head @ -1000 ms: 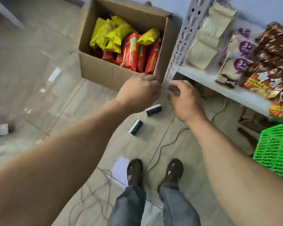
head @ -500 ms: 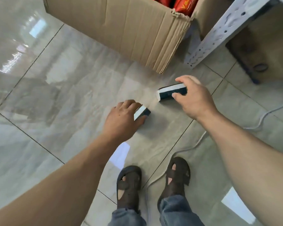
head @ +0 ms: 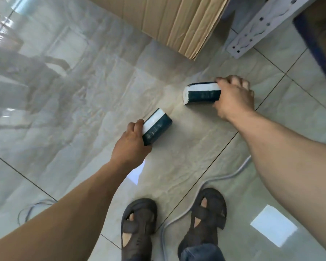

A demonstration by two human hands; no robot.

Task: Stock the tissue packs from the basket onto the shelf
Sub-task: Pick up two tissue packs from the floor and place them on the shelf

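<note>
Two dark green and white tissue packs are down at floor level. My left hand (head: 132,146) grips the near end of the left tissue pack (head: 157,126), fingers curled over its white top. My right hand (head: 233,97) is closed around the right end of the right tissue pack (head: 201,93), thumb on top. Both packs are at or just above the tiles; I cannot tell whether they touch the floor. The basket and the shelf boards are out of view.
A cardboard box (head: 177,21) stands on the tiles at the top. The white perforated shelf post (head: 252,29) meets the floor beside it. A grey cable (head: 205,187) runs past my sandalled feet (head: 201,219). A dark mat (head: 318,38) lies at top right.
I have bent down from shelf height to the floor. Both hands went from reaching for the packs to closing around them, one pack in each.
</note>
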